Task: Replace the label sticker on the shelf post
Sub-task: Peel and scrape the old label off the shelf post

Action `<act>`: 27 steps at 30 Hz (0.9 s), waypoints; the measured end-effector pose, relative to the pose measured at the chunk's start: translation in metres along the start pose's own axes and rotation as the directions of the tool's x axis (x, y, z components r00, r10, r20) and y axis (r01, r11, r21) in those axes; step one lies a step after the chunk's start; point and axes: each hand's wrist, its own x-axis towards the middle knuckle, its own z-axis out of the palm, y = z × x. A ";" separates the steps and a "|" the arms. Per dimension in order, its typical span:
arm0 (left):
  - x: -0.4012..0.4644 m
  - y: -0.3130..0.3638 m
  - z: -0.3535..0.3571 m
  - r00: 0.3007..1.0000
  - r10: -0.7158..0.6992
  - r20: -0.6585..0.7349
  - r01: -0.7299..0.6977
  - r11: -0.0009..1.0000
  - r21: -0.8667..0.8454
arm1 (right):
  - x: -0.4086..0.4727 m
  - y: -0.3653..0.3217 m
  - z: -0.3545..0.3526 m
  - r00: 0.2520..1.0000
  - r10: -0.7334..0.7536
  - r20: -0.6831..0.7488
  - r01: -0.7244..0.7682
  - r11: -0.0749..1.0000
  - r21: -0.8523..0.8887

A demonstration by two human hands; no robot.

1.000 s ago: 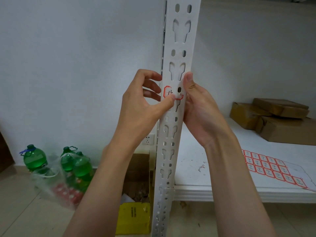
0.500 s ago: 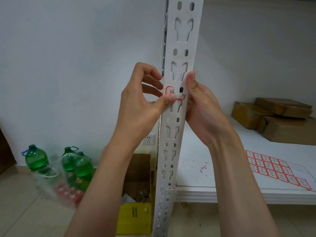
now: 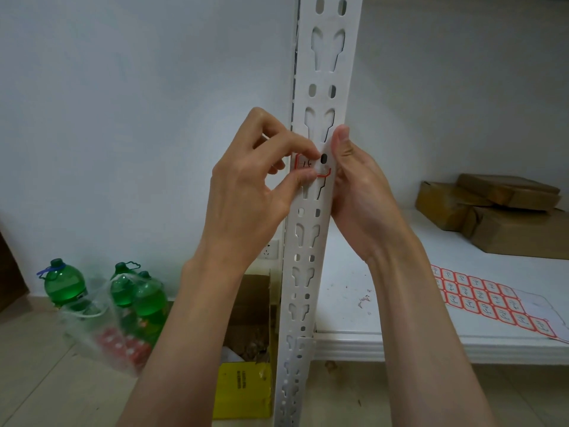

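Sticker [image 3: 311, 167] stuck mid-frame on tall upright shelf post [image 3: 320, 211]. Left hand [image 3: 255, 192] nearer, grip pinching sticker's left edge. Right hand [image 3: 357, 186] holding post's right side, fingers hidden.

Both bare forearms are reaching up and forward, the hands meeting at about the same height. The left hand [image 3: 246, 192] is curling its fingers, with the thumb [image 3: 300, 180] and forefinger tip pinching close together at the label sticker [image 3: 303, 164]. The right hand [image 3: 360, 192] is facing palm inward, its thumb [image 3: 340, 143] pointing straight up, the other fingers hidden behind the shelf post [image 3: 320, 87].
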 end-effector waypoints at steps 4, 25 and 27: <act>0.002 0.001 -0.003 0.999 0.021 0.046 -0.023 0.999 0.049 | 0.000 0.002 0.002 1.000 -0.009 0.010 0.009 0.999 0.042; 0.006 0.012 -0.008 0.997 -0.074 -0.035 0.072 0.995 -0.067 | -0.009 0.004 0.016 0.993 -0.007 -0.116 0.012 0.999 0.046; 0.006 0.012 -0.009 0.998 -0.051 -0.037 0.050 0.998 -0.046 | -0.010 0.004 0.018 0.991 -0.005 -0.132 0.014 0.998 0.062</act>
